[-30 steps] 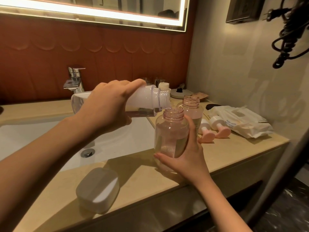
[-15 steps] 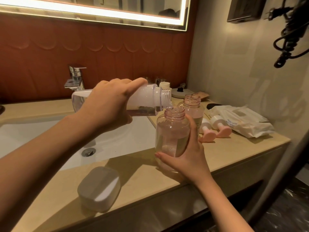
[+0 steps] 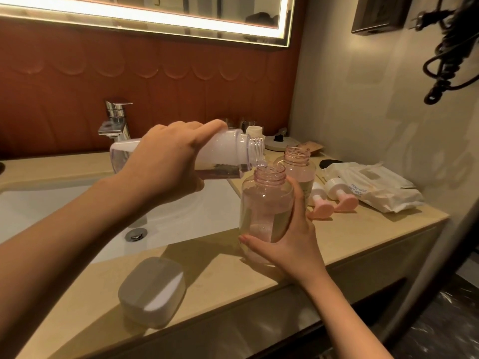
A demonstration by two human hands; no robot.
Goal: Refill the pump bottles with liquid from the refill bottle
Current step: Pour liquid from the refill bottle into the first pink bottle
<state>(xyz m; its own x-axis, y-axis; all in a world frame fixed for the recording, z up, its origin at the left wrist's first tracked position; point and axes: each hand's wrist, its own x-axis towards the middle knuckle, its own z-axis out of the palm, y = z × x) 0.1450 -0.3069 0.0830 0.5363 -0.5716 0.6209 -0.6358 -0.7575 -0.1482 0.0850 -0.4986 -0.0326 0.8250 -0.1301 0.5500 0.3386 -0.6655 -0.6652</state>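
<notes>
Pouring step: at the centre of the frame the left hand (image 3: 166, 161) grips the tilted refill bottle (image 3: 228, 150). Its open mouth sits just above the neck of the front pump bottle (image 3: 267, 203), and a thin stream passes between them. The right hand (image 3: 287, 244) curls round that bottle's lower half, holding it upright on the bench (image 3: 233, 278). It looks about half full; next, probably level the refill bottle before overflow, then fill the second pump bottle (image 3: 298, 164) behind
</notes>
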